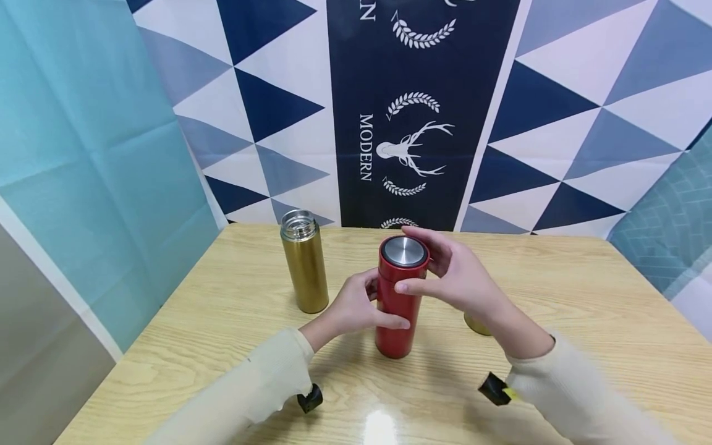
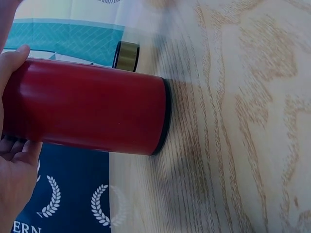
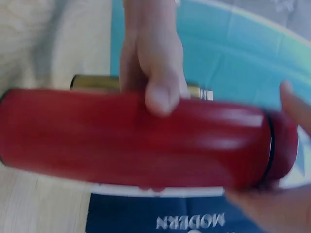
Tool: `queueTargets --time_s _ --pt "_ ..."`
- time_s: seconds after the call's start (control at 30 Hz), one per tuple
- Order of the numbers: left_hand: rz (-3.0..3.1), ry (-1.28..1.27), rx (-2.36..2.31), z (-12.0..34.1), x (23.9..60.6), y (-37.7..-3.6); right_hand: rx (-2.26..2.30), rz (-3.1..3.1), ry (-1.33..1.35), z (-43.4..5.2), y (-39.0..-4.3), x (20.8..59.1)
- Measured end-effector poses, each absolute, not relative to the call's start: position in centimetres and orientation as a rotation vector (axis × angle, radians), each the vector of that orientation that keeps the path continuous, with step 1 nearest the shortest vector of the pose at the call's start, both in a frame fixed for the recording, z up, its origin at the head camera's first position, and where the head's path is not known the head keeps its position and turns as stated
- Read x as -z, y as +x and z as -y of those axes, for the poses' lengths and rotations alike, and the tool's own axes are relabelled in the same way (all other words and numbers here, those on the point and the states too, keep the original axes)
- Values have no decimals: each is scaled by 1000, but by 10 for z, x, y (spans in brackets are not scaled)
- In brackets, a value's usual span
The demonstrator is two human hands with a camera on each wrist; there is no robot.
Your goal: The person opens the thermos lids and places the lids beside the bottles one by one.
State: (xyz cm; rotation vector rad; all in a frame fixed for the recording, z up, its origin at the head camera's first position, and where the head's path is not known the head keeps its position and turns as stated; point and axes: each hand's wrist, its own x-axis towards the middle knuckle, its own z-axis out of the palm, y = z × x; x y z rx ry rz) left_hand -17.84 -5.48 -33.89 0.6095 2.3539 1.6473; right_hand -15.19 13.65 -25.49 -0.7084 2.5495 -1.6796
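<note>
A red thermos flask (image 1: 396, 341) stands upright near the middle of the table. Its red lid (image 1: 405, 252) has a brushed silver disc on top and a dark ring around that. My left hand (image 1: 356, 306) grips the body from the left, thumb across the near side. Higher up, my right hand (image 1: 461, 275) holds the lid from the right, its thumb in front and its fingers around the far side. In the right wrist view, a dark seam (image 3: 271, 145) separates lid and body.
A gold flask (image 1: 307, 269) with no lid stands upright at the back left, its steel threaded neck exposed. Beyond my right wrist is a gold lid (image 1: 477, 326), partly hidden by it. The wooden table (image 1: 222, 346) meets a patterned cloth backdrop (image 1: 295, 117) at its far edge.
</note>
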Motion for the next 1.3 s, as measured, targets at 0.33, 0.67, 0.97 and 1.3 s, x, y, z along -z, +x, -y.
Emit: queueTargets --time_s 0.33,0.67,0.97,1.3 --pt "-2350 605 -1660 54 339 -179 1706 -2822 -496 -117 -131 259" --pt "-2340 632 -1648 56 338 -179 1702 -2767 -632 -125 -142 263" --pt "-2339 640 -1643 55 337 -179 1669 -2678 -658 -131 -147 260" --pt "-2346 646 -1633 56 337 -179 1548 -2683 -772 -138 -158 258"
